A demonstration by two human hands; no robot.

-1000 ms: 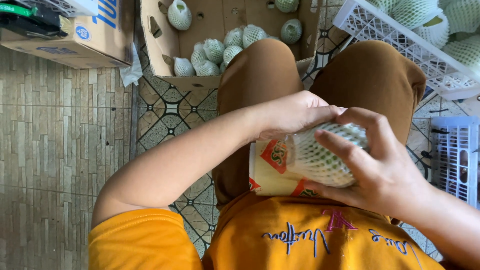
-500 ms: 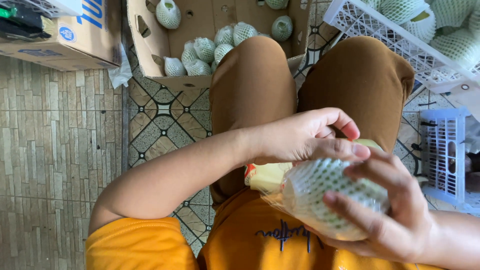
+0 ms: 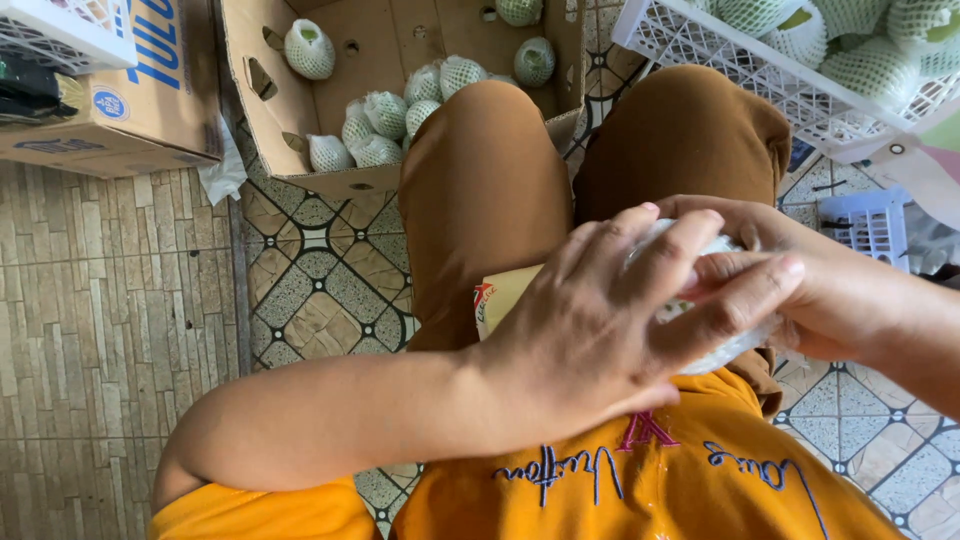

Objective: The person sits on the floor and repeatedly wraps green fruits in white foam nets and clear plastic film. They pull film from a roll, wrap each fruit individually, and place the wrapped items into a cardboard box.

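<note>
Fruit [image 3: 712,352] in its white foam net sits over my lap, clamped between both hands so the net stays snug around it. My left hand [image 3: 600,330] wraps over the top, fingers [image 3: 735,300] curled across it; my right hand [image 3: 830,300] cups it from the far side. Only slivers of net show between my fingers. Just beneath the grip lies a printed bag [image 3: 500,300]. Beyond my knees, a cardboard box [image 3: 250,90] holds more netted fruit, and a white crate [image 3: 760,90] sits off to the right.

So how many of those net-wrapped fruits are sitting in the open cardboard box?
8 that I can see: one alone at the back left, five clustered in the middle, one by the right wall, one at the top edge. The knee may hide more.
</note>
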